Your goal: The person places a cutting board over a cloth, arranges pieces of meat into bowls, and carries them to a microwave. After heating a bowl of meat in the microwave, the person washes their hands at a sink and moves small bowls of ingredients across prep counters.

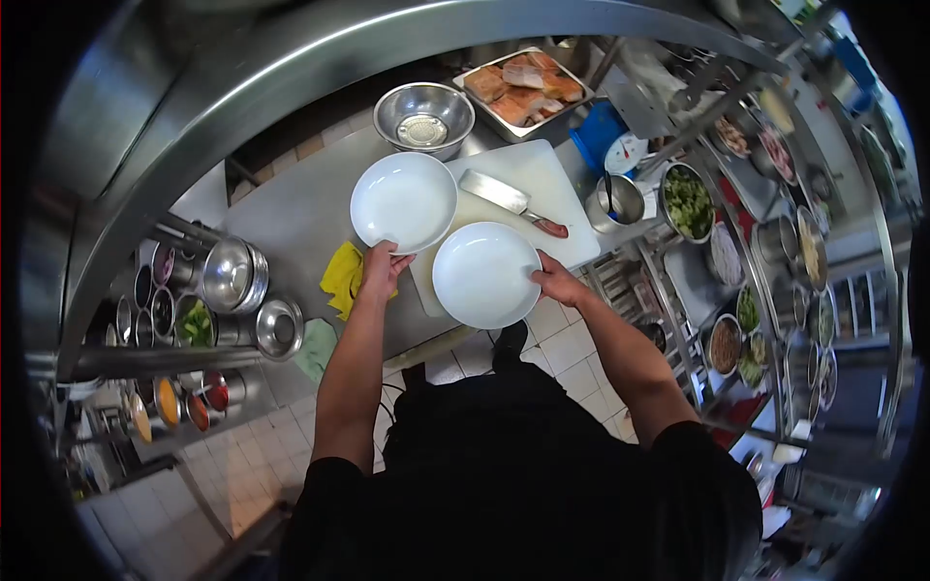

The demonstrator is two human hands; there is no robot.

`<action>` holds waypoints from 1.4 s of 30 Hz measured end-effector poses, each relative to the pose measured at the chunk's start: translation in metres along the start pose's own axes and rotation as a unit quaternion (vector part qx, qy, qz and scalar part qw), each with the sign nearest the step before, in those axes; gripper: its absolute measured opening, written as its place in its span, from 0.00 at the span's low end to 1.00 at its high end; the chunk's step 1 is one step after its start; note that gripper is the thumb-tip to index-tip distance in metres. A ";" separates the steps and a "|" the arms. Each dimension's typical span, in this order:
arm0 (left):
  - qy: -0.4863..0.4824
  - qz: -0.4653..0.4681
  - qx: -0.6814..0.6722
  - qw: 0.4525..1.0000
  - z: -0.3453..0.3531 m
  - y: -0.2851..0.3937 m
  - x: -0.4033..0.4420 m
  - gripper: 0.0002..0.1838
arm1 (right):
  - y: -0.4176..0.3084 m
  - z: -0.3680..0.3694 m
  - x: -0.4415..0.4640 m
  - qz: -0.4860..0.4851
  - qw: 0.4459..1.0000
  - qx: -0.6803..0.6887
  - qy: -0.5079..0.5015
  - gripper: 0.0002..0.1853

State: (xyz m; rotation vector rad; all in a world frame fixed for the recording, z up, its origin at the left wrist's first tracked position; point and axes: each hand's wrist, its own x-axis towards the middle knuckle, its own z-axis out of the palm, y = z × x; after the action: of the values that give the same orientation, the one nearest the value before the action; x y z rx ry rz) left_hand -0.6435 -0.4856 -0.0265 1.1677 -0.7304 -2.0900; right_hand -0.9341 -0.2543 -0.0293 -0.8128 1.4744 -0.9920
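Note:
My left hand (pixel 385 267) grips the near rim of a white plate (pixel 403 201), thumb on top and fingers underneath. In my right hand (pixel 559 280) is a second white plate (pixel 486 275), pinched at its right rim. Both plates look bare and are held over the steel counter's front part, the right one nearer my body. Behind them a white cutting board (pixel 552 184) lies partly covered by the plates. On the board rests a cleaver (pixel 496 192) with a reddish-brown handle. A yellow cloth (pixel 342 278) lies beside my left hand.
A steel bowl (pixel 423 117) and a tray of orange-pink fish or meat pieces (pixel 524 112) stand at the back. To the right are a blue scale (pixel 620 150), a steel pot (pixel 616 201) and a bowl of greens (pixel 687 202). Stacked steel bowls (pixel 232 275) stand left; a steel shelf edge (pixel 320 48) arches overhead.

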 end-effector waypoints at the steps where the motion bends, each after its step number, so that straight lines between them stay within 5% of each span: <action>1: 0.019 0.010 0.001 1.000 0.005 -0.006 0.003 0.19 | -0.007 -0.009 0.006 0.003 0.999 -0.019 -0.033 0.30; 8: 0.100 0.018 -0.030 0.994 0.025 -0.028 0.002 0.21 | -0.035 -0.034 0.040 0.045 0.987 -0.079 -0.133 0.27; 14: 0.116 0.029 -0.015 0.993 0.022 -0.021 -0.003 0.21 | -0.023 -0.032 0.053 -0.111 0.974 -0.198 -0.011 0.20; 23: 0.183 0.072 -0.023 0.980 -0.048 0.000 -0.023 0.19 | -0.024 0.011 0.060 -0.071 0.997 0.037 -0.012 0.18; 33: 0.289 0.101 -0.054 0.951 -0.120 0.030 -0.008 0.20 | -0.044 0.053 0.101 -0.048 0.995 -0.041 0.078 0.20; 42: 0.241 0.106 -0.115 0.958 -0.054 0.027 -0.001 0.20 | -0.068 0.031 0.076 0.022 0.990 -0.088 0.106 0.17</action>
State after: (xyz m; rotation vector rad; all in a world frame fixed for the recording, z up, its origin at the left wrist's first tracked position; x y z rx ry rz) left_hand -0.5892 -0.5108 -0.0310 1.3285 -0.3516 -1.5729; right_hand -0.9166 -0.3546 0.0015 -0.8146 1.7753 -0.9479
